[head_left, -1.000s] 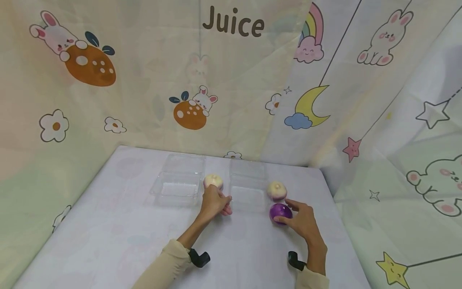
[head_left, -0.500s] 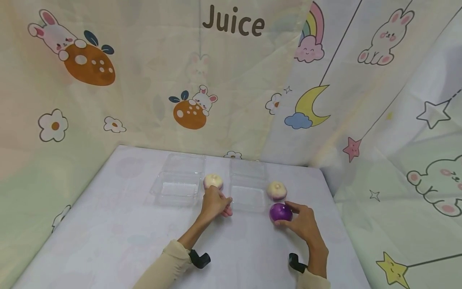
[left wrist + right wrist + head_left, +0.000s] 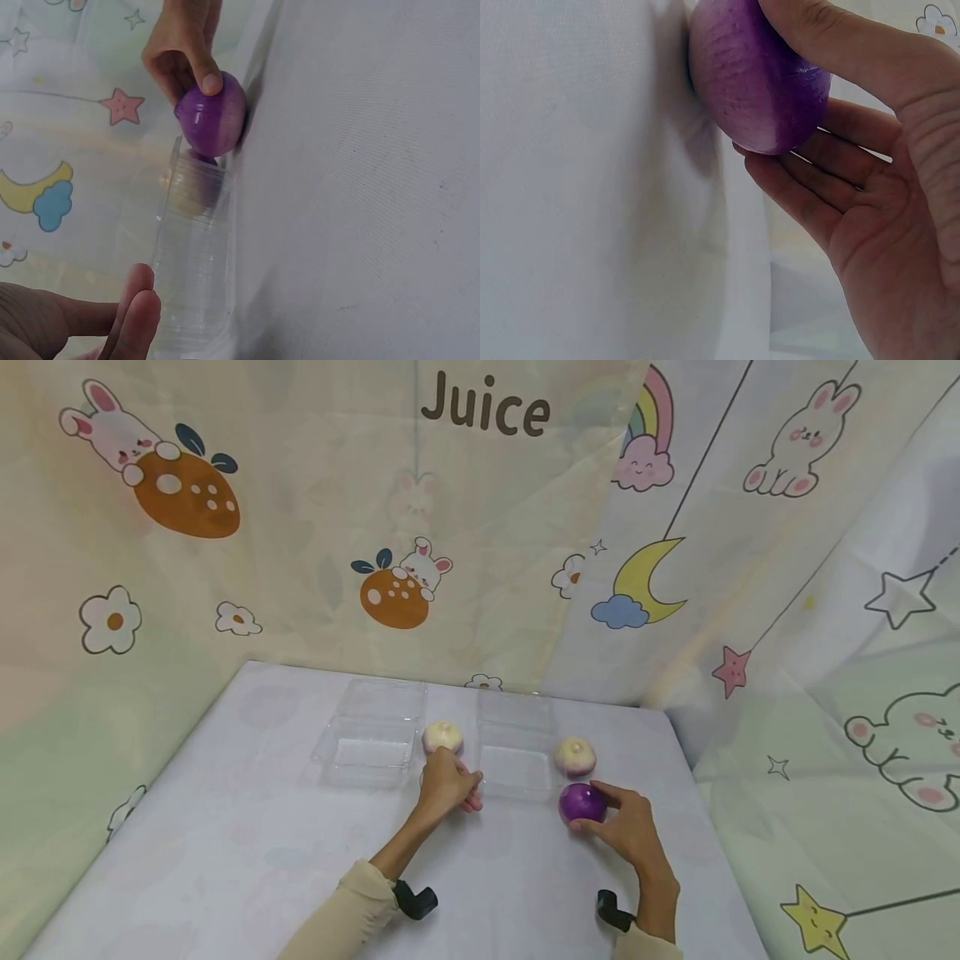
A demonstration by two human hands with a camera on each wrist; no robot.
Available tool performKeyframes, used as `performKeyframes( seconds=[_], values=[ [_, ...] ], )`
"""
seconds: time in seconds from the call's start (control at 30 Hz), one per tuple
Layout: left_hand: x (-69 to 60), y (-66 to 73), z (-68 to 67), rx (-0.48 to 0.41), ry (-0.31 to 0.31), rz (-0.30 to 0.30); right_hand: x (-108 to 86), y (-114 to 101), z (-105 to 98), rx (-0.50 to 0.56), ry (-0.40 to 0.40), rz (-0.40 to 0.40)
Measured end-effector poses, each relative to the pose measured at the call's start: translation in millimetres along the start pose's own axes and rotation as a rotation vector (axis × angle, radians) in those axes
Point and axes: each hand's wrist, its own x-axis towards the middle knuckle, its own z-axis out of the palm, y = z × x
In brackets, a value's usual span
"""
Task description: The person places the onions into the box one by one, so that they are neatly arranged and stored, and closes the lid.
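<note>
My right hand (image 3: 630,818) grips a purple turnip (image 3: 582,804) on the white table, thumb on the near side and fingers beyond. In the right wrist view, the turnip (image 3: 757,82) shows a pale pinkish underside near the cloth. Just behind it sits a second turnip (image 3: 575,756), cream side up. My left hand (image 3: 446,785) hangs with loosely curled fingers just in front of another cream-topped turnip (image 3: 442,737); whether it touches that one is hidden. The left wrist view shows nothing between the visible fingers (image 3: 139,315).
Two clear plastic boxes with raised lids stand towards the back, the left box (image 3: 372,752) and the right box (image 3: 516,768). Nothing shows inside either. A printed cloth backdrop (image 3: 300,577) rises behind the table (image 3: 247,827).
My right thumb has shifted down along the near side of the purple turnip, which has moved very slightly. My left hand stays almost still.
</note>
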Motion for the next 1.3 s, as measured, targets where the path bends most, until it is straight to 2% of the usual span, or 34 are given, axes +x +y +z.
performKeyframes(
  seconds=[0.87,1.03,1.3],
  values=[
    [0.4,-2.7,2.6,0.014,0.023,-0.013,-6.5,-0.1,-3.1,0.015,-0.001,0.055],
    [0.6,-2.9,2.6,0.007,0.025,-0.007,-5.6,-0.7,-4.7,0.007,0.010,0.044],
    [-0.9,-2.4,3.7,0.054,0.039,-0.003,-5.7,1.3,-5.6,0.003,0.022,0.042]
  ],
)
